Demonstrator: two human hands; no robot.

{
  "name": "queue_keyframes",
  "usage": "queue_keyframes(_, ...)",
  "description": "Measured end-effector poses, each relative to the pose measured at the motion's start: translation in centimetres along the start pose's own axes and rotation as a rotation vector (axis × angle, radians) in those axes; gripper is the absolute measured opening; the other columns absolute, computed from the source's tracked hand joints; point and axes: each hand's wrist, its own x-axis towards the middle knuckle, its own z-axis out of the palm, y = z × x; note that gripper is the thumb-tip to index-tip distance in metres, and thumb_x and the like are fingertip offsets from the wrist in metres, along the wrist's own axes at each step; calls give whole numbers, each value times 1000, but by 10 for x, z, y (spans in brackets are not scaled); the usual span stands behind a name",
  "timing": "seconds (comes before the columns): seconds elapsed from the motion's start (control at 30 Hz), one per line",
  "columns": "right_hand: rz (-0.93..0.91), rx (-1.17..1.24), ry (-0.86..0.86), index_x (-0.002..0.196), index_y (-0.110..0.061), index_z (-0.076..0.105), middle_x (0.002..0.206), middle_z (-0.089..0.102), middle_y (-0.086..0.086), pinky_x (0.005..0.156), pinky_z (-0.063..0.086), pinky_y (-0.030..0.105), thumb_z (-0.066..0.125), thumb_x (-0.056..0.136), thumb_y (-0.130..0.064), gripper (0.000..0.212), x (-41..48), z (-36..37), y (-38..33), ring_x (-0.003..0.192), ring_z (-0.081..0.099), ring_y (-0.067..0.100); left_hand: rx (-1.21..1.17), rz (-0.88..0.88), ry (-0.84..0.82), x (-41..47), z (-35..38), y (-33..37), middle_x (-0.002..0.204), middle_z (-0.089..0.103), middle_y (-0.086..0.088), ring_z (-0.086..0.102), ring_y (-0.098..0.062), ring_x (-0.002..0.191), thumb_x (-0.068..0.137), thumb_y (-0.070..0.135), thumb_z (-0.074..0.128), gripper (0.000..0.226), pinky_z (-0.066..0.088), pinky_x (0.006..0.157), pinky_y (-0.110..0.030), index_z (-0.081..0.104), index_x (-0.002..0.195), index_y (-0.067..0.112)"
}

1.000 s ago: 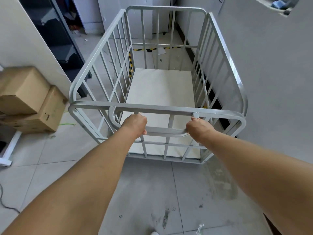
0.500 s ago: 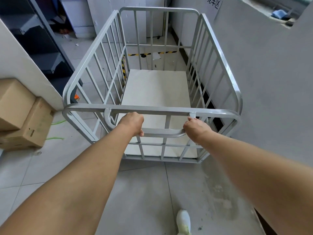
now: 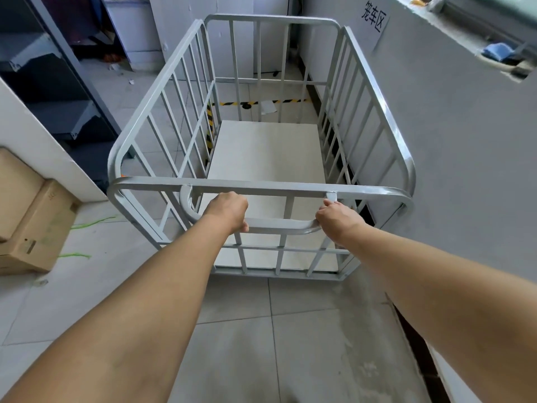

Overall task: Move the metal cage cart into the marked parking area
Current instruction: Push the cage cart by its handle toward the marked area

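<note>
Since a moment ago you have pushed the metal cage cart (image 3: 263,158) further along the wall, and the yellow-black floor tape (image 3: 232,103) now shows closer through its far bars. Your left hand (image 3: 229,210) is curled tight round the handle bar (image 3: 279,225) near its left bend; your right hand (image 3: 338,219) grips the same bar at its right end. The cart stands on the tiled floor (image 3: 261,344), its right side just beside the grey wall (image 3: 450,146) under a paper sign (image 3: 374,17). Cardboard boxes (image 3: 32,225) sit well to your left.
</note>
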Motion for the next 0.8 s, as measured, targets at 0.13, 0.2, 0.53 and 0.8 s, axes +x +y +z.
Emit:
queue_keyframes(0.13, 11, -9, 10, 118, -5, 63, 125, 60, 10, 115, 30, 32, 34, 98, -1, 36, 31, -15, 21, 138, 35, 24, 6, 25, 7, 38, -14, 12, 114, 66, -15, 60, -32, 111, 82, 26, 74, 34, 50, 87, -35, 70, 108, 6)
queue_keyframes(0.2, 20, -21, 9, 121, -5, 62, 127, 59, 9, 115, 29, 32, 35, 98, 0, 36, 45, -20, 29, 141, 33, 24, 11, 45, 5, 54, -20, 16, 114, 66, -15, 61, -32, 111, 82, 26, 73, 33, 50, 88, -35, 70, 108, 6)
queue_keyframes(0.53, 62, -28, 9, 123, -9, 62, 129, 57, 5, 115, 27, 29, 37, 98, -4, 35, 121, -53, 66, 141, 30, 19, 34, 120, 1, 142, -53, 32, 114, 66, -15, 61, -33, 110, 83, 28, 73, 33, 49, 83, -34, 69, 107, 6)
queue_keyframes(0.8, 33, 23, 42, 122, -7, 62, 125, 59, 7, 112, 31, 29, 35, 98, -2, 35, 181, -80, 75, 133, 38, 21, 37, 74, -18, 210, -84, 26, 112, 67, -14, 60, -33, 110, 81, 31, 75, 35, 50, 85, -35, 71, 105, 7)
